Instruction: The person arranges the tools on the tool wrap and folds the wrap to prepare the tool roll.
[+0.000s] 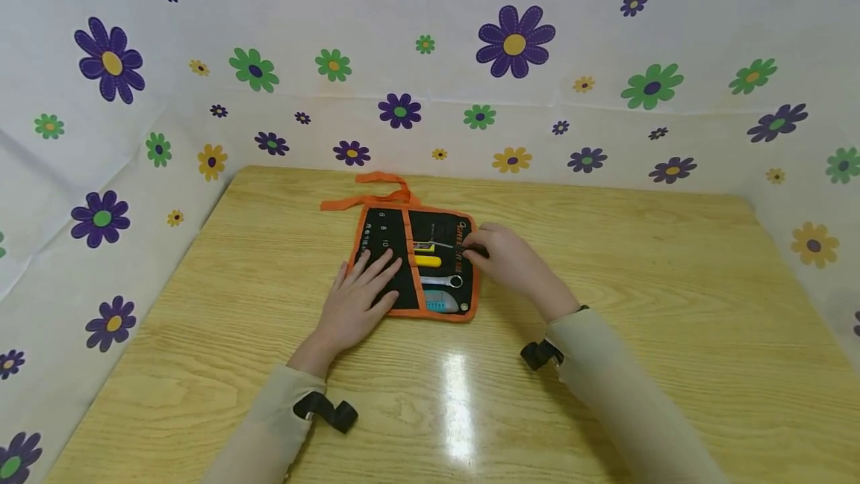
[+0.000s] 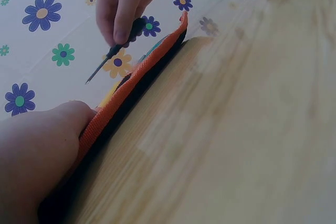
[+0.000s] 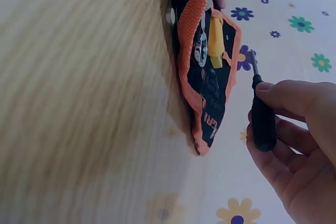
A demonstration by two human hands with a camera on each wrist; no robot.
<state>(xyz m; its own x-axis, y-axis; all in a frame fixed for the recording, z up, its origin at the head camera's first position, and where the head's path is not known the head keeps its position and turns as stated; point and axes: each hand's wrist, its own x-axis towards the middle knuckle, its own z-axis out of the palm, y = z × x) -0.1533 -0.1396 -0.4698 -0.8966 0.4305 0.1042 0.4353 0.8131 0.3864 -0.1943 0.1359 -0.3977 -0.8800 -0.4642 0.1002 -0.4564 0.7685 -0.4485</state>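
Observation:
A black tool pouch with orange trim (image 1: 396,230) lies unrolled on the table. My left hand (image 1: 352,312) rests on its left part with the fingers spread. Over the pouch's right edge, my right hand (image 1: 507,260) pinches a small screwdriver by its dark handle (image 3: 263,124); the thin shaft (image 2: 95,73) points left, above the pouch. Out of the pockets stick a combination wrench (image 1: 455,281), a yellow handle (image 1: 428,261), a yellow-green piece (image 1: 425,246) and a teal-and-clear tool (image 1: 441,301). Their lower ends are hidden in the pockets.
Two orange tie straps (image 1: 343,205) trail from the pouch's far left corner. The wooden table (image 1: 645,282) reaches out on both sides. A white flowered cloth (image 1: 443,81) hangs behind it. Black bands (image 1: 327,411) with loose ends circle both sleeves.

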